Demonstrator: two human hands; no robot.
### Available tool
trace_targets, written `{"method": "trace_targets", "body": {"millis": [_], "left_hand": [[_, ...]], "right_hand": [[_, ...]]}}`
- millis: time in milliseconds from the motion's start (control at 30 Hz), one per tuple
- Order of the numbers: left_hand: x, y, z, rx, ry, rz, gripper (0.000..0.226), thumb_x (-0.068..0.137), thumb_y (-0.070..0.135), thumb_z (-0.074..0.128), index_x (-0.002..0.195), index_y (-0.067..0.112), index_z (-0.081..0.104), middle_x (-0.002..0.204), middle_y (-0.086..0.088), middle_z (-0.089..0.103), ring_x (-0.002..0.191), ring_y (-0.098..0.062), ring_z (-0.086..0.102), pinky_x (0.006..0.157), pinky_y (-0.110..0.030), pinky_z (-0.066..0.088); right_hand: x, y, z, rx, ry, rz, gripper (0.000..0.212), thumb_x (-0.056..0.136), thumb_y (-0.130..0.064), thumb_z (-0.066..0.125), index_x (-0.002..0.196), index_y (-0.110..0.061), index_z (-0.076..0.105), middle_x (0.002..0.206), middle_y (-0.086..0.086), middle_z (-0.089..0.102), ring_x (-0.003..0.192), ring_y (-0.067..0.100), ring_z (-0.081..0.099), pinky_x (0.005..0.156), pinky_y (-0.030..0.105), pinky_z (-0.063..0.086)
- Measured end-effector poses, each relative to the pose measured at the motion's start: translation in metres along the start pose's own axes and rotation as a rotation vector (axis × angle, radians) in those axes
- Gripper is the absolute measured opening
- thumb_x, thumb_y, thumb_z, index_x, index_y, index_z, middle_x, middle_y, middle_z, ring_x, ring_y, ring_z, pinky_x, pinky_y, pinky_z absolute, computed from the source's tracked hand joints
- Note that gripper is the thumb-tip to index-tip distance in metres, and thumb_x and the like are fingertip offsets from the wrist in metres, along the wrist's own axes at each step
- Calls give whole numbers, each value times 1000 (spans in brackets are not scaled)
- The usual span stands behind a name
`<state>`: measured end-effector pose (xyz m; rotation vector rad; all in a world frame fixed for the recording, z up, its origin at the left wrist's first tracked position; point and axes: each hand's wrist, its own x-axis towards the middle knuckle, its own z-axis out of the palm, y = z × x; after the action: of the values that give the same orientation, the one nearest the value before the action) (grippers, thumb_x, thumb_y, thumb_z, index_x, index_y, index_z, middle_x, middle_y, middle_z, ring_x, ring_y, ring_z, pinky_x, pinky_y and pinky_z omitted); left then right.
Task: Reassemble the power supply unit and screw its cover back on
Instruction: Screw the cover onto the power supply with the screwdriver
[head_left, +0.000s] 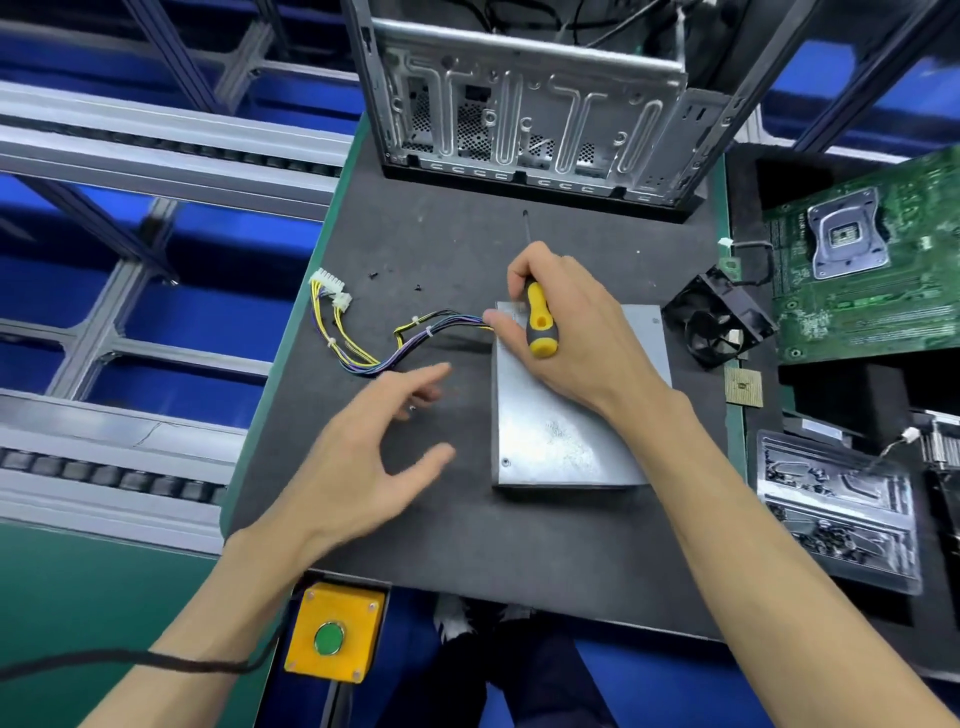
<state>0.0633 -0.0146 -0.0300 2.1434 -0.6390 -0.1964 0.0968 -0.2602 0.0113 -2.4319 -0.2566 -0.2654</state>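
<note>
From the head view I see the power supply unit (566, 415) lying flat mid-mat, cover up. My right hand (566, 332) grips the screwdriver (539, 317) and rests at the unit's far left corner — probably seating a screw. My left hand (358, 452) hovers beside it, fingers spread, holding nothing — likely reaching for the loose screws (395, 280) near the mat's far edge.

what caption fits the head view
Right hand holds screwdriver over power supply; left hand open beside it.

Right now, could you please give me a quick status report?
Right hand grips screwdriver over power supply. Left hand open, empty. Cover on. Loose screws on mat.
</note>
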Motion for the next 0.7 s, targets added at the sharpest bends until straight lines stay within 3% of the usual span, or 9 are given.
{"method": "trace_targets", "body": {"millis": [133, 267, 333, 433, 533, 633, 700], "left_hand": [[-1, -15, -3, 153, 96, -185, 41, 85, 3, 76, 121, 20, 66, 102, 9, 66, 92, -1, 58, 84, -16, 47], [8, -17, 6, 208, 109, -265, 23, 87, 8, 75, 107, 17, 72, 90, 6, 64, 82, -11, 58, 80, -30, 51], [14, -16, 8, 231, 129, -268, 12, 87, 10, 75, 98, 15, 75, 84, 4, 64, 77, -16, 59, 79, -37, 52], [22, -14, 9, 290, 124, -281, 6, 88, 12, 73, 85, 17, 72, 75, 6, 61, 71, -20, 59, 75, -43, 53], [23, -13, 10, 310, 96, -283, 9, 91, 13, 70, 84, 18, 68, 76, 8, 61, 72, -16, 58, 75, -41, 53], [19, -7, 10, 13, 188, -335, 13, 93, 11, 70, 85, 20, 68, 77, 8, 71, 73, -8, 67, 75, -23, 55], [18, 1, 8, -286, 238, -365, 12, 92, 7, 71, 86, 17, 71, 78, 1, 75, 76, -14, 74, 77, -25, 59]], "right_hand": [[-8, -11, -6, 146, 203, 32, 18, 101, -30, 61, 100, -14, 54, 80, -7, 56, 82, 20, 52, 72, 27, 44], [-22, -22, -21, 530, 375, 169, 14, 103, -31, 51, 111, -19, 48, 67, 7, 54, 64, 22, 55, 62, 27, 44], [-30, -24, -27, 729, 428, 256, 14, 100, -31, 50, 105, -19, 45, 60, 5, 52, 58, 21, 49, 55, 27, 41], [-42, -23, -31, 828, 454, 390, 15, 97, -33, 50, 94, -20, 45, 54, -1, 53, 49, 20, 45, 44, 26, 34], [-52, -20, -30, 878, 474, 488, 16, 97, -31, 51, 89, -18, 49, 51, -2, 53, 44, 17, 44, 40, 22, 31], [-59, -21, -30, 963, 498, 532, 22, 99, -31, 52, 81, -20, 58, 50, 0, 50, 42, 16, 42, 39, 20, 31], [-63, -23, -30, 1011, 499, 550, 29, 100, -33, 52, 74, -25, 62, 49, 0, 47, 41, 16, 41, 39, 19, 30]]}}
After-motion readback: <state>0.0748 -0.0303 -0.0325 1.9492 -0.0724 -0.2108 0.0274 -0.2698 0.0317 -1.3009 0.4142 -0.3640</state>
